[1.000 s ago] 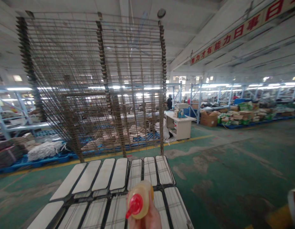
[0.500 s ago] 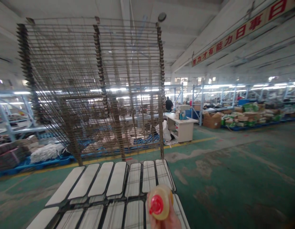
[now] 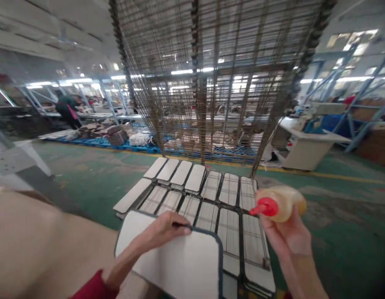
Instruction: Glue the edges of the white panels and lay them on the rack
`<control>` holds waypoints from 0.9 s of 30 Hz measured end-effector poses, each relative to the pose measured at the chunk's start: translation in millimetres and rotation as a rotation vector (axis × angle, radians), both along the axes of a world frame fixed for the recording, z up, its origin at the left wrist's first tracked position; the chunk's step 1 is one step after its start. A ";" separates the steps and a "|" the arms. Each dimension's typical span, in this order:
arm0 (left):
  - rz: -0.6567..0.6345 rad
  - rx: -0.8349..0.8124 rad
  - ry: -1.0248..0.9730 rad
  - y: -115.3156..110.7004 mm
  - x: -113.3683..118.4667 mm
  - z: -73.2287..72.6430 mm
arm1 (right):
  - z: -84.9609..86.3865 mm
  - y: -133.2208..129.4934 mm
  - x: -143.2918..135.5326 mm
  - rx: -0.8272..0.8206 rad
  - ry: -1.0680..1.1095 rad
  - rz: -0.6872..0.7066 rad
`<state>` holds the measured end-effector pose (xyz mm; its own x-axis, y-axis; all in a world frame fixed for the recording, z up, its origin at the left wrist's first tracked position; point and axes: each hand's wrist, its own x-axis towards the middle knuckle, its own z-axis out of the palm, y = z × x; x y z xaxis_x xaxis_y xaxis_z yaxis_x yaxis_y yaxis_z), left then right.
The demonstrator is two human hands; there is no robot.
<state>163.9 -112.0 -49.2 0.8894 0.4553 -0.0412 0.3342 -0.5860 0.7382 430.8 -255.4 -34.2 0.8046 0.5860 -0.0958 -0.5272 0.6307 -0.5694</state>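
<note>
My left hand [image 3: 163, 230] grips the far edge of a flat white panel with a dark rim [image 3: 176, 259], held low in front of me. My right hand [image 3: 287, 234] holds a yellowish squeeze bottle [image 3: 281, 201] with a red nozzle that points left. Beyond both hands lies a wire rack shelf [image 3: 239, 245] covered with several similar white panels in two rows. The bottle's tip hangs over the right end of that shelf.
A tall stack of wire drying racks [image 3: 211, 74] rises straight ahead. A tan table surface [image 3: 40, 245] fills the lower left. A white desk [image 3: 307, 147] stands at right on the green floor. A person [image 3: 68, 110] works far off at left, by blue pallets with goods.
The view has swung left and down. My left hand with the white panel has come into sight. The bottle has moved to the right and its nozzle now points left.
</note>
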 end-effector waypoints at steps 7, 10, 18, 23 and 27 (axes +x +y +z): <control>-0.345 0.012 -0.014 67.5 13.5 75.2 | 34.1 21.8 -2.7 -0.015 -0.463 0.159; -0.427 0.027 0.038 89.2 6.0 90.9 | 49.8 44.4 -15.3 -0.044 -0.563 0.206; -0.523 -0.103 0.080 139.8 -15.9 110.7 | 65.4 108.1 -61.6 -0.104 -0.712 0.391; -0.520 -0.202 0.101 143.0 -25.9 112.9 | 64.4 129.1 -70.6 -0.109 -0.720 0.465; -0.508 -0.259 0.108 136.0 -31.2 114.2 | 65.4 138.2 -73.6 -0.055 -0.749 0.533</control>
